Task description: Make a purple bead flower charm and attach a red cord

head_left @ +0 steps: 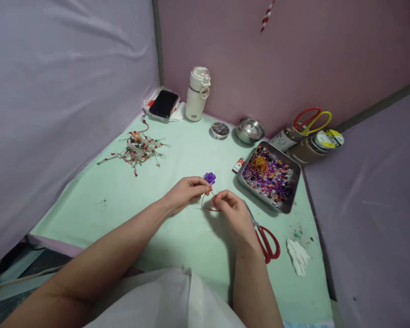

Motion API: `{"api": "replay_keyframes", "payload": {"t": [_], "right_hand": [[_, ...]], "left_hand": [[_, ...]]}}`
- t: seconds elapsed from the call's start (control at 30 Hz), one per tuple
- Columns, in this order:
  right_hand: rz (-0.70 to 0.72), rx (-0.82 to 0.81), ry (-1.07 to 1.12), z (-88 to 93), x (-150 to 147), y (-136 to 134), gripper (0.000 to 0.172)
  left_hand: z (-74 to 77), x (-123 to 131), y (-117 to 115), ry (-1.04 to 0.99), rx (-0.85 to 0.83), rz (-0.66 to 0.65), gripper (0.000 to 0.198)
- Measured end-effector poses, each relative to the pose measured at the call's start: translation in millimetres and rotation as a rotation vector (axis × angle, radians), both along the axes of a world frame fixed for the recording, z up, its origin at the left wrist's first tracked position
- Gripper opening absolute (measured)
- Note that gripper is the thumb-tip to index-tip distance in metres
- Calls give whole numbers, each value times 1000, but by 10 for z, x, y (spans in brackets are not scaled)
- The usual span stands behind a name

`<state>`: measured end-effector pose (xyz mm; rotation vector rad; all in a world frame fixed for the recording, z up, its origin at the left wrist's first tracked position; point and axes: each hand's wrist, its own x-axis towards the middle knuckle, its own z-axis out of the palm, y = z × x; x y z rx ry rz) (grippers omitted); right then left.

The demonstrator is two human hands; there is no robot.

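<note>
Above the middle of the table, my left hand [193, 189] pinches a thin red cord [205, 207] close to a flower-shaped cluster of purple beads [209, 177]. The cluster sits just beyond my left fingertips. Something small and orange-red shows at those fingertips, too small to name. My right hand [230, 207] is closed on another stretch of the same cord, which hangs in a loop between the two hands. Red-handled scissors [268, 243] lie partly behind my right wrist.
A metal tray [289, 208] of mixed beads stands at the right, beside a small bottle [238, 165]. Farther back are a steel bowl [249, 131], a round tin [220, 130], a white flask [197, 95] and a phone [163, 104]. Beaded strings [140, 149] lie left; crumpled tissue [297, 257] lies right.
</note>
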<state>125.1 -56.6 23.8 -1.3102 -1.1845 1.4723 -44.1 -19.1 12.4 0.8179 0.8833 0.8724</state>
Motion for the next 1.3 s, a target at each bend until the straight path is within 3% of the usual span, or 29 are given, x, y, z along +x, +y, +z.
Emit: {"api": "replay_keyframes", "payload": {"t": [0.13, 0.2, 0.27, 0.33, 0.4, 0.53, 0.7, 1.03, 1.17, 1.3], "right_hand": [[-252, -44, 10, -76, 186, 71, 17], [-454, 114, -182, -108, 208, 96, 19], [-569, 363, -469, -115, 163, 93, 24], [-496, 559, -657, -105, 79, 62, 24], [-346, 649, -712, -95, -8, 21, 14], [-219, 686, -770, -102, -98, -30, 5], [-156, 663, -789, -119, -97, -17, 7], [-145, 652, -738, -152, -105, -5, 9], [-172, 641, -689, -142, -100, 6, 6], [-166, 758, -668, -160, -101, -5, 11]], "left_hand": [[-30, -10, 16, -85, -94, 24, 20], [-30, -4, 12, -17, -56, 45, 19], [-25, 17, -9, 139, 65, 70, 16], [-26, 45, -41, 325, 230, 94, 13], [-37, 70, -74, 476, 395, 106, 12], [-60, 90, -113, 602, 614, 108, 14], [-51, 102, -126, 635, 672, 80, 15], [-27, 111, -134, 563, 449, 85, 13], [-41, 113, -100, 369, 272, 109, 12], [-37, 98, -66, 138, -6, 132, 14]]}}
